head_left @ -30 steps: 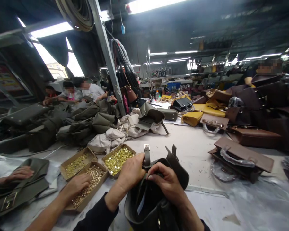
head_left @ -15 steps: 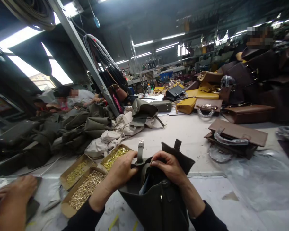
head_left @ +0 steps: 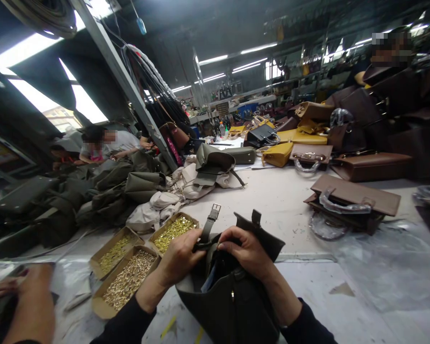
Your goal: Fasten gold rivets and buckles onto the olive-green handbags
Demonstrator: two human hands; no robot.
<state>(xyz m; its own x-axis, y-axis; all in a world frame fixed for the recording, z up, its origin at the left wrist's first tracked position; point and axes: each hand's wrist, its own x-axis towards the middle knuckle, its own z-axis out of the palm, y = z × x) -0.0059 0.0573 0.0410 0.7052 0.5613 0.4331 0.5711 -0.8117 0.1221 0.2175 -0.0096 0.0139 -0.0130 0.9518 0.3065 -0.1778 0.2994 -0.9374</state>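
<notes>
A dark olive handbag (head_left: 232, 310) stands before me at the table's near side, its top open and a pale lining piece showing inside. My left hand (head_left: 181, 253) is closed on the left part of the bag's rim, beside an upright strap with a silver buckle (head_left: 211, 220). My right hand (head_left: 245, 248) pinches at the rim near the middle of the opening; its fingertips partly cover what they grip. Behind that hand a dark flap with a short tab (head_left: 258, 224) sticks up to the right.
Left of the bag lie cardboard trays of gold metal fittings (head_left: 129, 279). A co-worker's arm (head_left: 36, 301) rests at lower left. Olive bags (head_left: 64, 200) pile up beyond. Brown bags (head_left: 358, 196) and clear plastic (head_left: 380, 277) lie to the right. A slanted metal post (head_left: 125, 81) rises at left.
My right hand and the flap have shifted slightly left. The buckle strap now leans more to the right. The co-worker's hand at lower left has changed position.
</notes>
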